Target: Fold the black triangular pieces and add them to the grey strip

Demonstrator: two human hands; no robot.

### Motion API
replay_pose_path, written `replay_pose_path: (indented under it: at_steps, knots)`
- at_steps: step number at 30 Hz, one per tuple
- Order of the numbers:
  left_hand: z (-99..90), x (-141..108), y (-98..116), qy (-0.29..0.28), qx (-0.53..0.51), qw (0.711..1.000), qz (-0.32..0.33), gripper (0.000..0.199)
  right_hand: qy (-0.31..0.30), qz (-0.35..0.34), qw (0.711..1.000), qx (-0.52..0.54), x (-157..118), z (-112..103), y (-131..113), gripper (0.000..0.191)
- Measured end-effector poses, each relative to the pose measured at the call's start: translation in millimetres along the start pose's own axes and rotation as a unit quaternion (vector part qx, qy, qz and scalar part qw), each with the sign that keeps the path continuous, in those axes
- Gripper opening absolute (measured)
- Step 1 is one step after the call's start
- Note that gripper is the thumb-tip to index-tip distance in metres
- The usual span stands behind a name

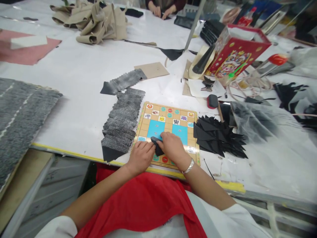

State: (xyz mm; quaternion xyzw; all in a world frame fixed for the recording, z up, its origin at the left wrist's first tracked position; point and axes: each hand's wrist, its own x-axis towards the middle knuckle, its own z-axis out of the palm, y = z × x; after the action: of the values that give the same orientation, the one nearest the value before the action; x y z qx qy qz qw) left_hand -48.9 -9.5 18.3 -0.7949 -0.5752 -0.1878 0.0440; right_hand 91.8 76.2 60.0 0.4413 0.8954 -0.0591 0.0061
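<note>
A small black leather-like piece [158, 148] lies on a printed game board [168, 124] near the table's front edge. My left hand [141, 155] is closed at the piece's left edge, fingertips on it. Bent over its right side, my right hand [172, 148] pinches it between thumb and fingers; part of it is hidden. Left of the board runs an overlapping row of grey-backed pieces [121, 122], with a shorter row [125, 81] behind it. To the board's right sits a fanned pile of black pieces [219, 135].
At the right stand a red decorated box [239, 49] and a plastic-covered stack [255, 122]. Beige folded pieces [96, 21] lie at the back left, near pink sheets [27, 46]. A grey striped textile [22, 115] is at the left. Another person's hands [162, 12] work across the table.
</note>
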Motion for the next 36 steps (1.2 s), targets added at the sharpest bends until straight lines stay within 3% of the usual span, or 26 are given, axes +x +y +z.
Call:
replay_pose_path:
  at_steps: [5,16,25,30,36]
  knots:
    - [0.2,-12.0,3.2,0.019,0.005,1.000,-0.002,0.022,-0.023,-0.043,0.998,0.035,1.4,-0.2,7.7,0.014]
    - [3.6,-11.9,-2.1,0.017,0.026,1.000,0.001,0.033,0.023,-0.066,0.993,0.095,-4.1,15.9,11.1,0.010]
    - [5.2,-10.8,-6.0,0.016,0.015,1.000,0.000,0.037,0.104,-0.172,0.977,0.075,-15.6,35.8,17.5,0.026]
    - [1.4,-8.5,-8.1,0.006,0.014,1.000,-0.002,0.037,0.089,-0.214,0.972,0.023,-17.7,35.7,18.9,0.033]
    - [0.3,-7.8,-10.1,0.008,0.024,1.000,0.006,0.039,0.067,-0.193,0.979,0.025,-14.5,35.4,16.5,0.034]
